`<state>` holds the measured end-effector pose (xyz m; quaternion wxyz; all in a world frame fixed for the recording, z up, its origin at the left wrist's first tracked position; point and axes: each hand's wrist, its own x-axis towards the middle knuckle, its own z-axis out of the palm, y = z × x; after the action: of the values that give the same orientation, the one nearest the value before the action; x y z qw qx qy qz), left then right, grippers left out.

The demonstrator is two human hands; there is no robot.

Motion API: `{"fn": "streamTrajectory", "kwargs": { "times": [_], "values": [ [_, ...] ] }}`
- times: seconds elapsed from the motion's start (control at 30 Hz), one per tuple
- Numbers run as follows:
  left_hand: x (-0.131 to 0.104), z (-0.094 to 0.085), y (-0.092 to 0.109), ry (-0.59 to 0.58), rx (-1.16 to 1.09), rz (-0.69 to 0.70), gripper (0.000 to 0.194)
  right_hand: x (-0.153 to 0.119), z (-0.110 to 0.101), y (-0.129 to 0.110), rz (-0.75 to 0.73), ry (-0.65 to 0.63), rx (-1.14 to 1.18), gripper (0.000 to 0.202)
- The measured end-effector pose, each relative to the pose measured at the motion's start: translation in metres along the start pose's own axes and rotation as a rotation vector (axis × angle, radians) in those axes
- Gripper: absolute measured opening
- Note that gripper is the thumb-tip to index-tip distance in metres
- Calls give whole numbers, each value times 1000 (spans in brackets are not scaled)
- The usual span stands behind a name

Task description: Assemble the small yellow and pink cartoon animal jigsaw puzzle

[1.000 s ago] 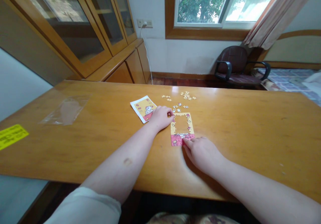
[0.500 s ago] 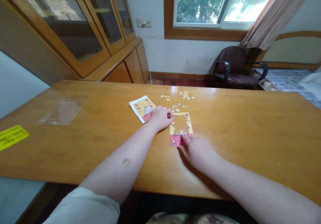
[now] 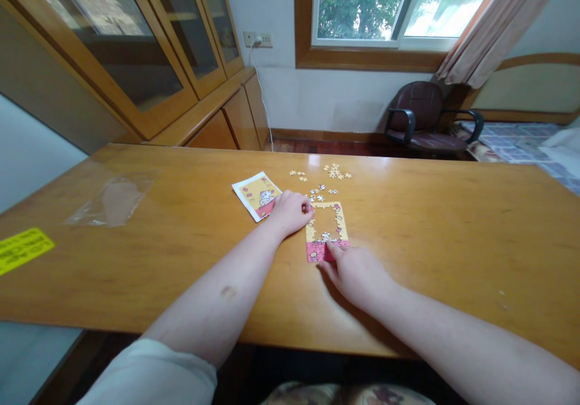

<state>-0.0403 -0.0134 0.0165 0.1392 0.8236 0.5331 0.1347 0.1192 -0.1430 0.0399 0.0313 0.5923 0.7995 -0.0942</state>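
Note:
A partly assembled puzzle (image 3: 316,252) with a yellow border and pink bottom lies on the table, its middle open. My left hand (image 3: 292,211) rests at its upper left edge, over a corner of the picture card (image 3: 249,194); its fingers are curled together, and what they hold, if anything, is hidden. My right hand (image 3: 357,274) lies at the lower right, index finger on the pink part near a white piece (image 3: 325,236), fingers apart. Just above the puzzle are several white pieces (image 3: 321,198). Farther back lie yellowish pieces (image 3: 334,171) and a smaller group (image 3: 298,174).
A clear plastic bag (image 3: 118,199) lies on the left of the wooden table (image 3: 181,260), with a yellow label (image 3: 25,249) near the left edge. Beyond the table stand a glass-door cabinet (image 3: 190,106) and a dark chair (image 3: 419,115).

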Motion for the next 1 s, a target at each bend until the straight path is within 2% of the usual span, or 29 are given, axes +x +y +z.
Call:
{"fn": "streamTrajectory", "kwargs": {
  "times": [0.13,0.33,1.0],
  "values": [
    [1,2,-3,21,-1,18,12,2,0,5,-26,55,20,42],
    [1,2,-3,8,4,5,12,7,0,12,-22,34,17,39],
    [2,2,-2,14,-2,14,12,9,6,5,-36,40,-76,41]
  ]
}}
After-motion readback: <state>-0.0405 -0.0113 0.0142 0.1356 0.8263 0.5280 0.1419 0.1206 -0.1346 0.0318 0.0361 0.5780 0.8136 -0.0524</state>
